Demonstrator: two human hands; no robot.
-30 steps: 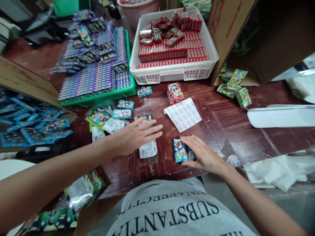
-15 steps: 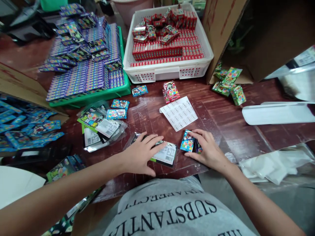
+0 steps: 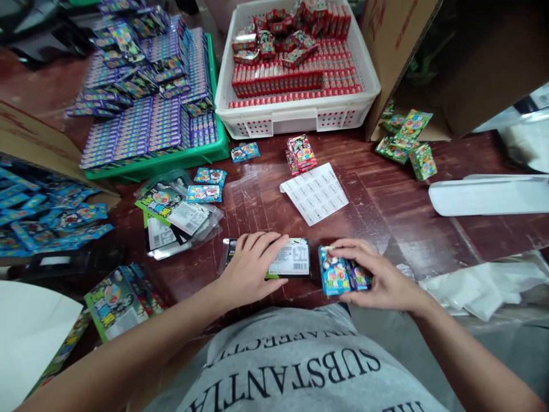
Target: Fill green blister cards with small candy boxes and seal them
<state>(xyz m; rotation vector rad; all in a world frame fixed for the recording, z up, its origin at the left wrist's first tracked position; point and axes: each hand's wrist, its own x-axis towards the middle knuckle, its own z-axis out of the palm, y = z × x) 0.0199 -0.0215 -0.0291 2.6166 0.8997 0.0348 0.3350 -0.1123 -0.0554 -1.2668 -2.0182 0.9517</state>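
Note:
My left hand (image 3: 254, 269) lies across a flat clear plastic pouch (image 3: 295, 258) with a black-and-green printed card and a white barcode label. Its fingers are stretched out over the pouch's upper part, and the thumb extends along the lower edge. Just to the right, my right hand (image 3: 369, 274) is closed around a small blue box (image 3: 334, 273) and a purple box (image 3: 359, 277) held side by side. Part of the purple one is hidden by the fingers. Above the hands lies a sheet of oval stickers (image 3: 317, 193).
Printed pouches (image 3: 178, 212) and blue boxes (image 3: 205, 193) lie left. Behind stand a green tray (image 3: 171, 159) of purple boxes and a white basket (image 3: 295, 121) of red ones. Red packs (image 3: 301, 151) and green packs (image 3: 407, 140) lie near a carton (image 3: 386, 51).
My right hand has drawn the blue and purple boxes down towards me, showing more of the purple one. The pouch under my left hand now lies straighter, and that hand's fingers are closer together.

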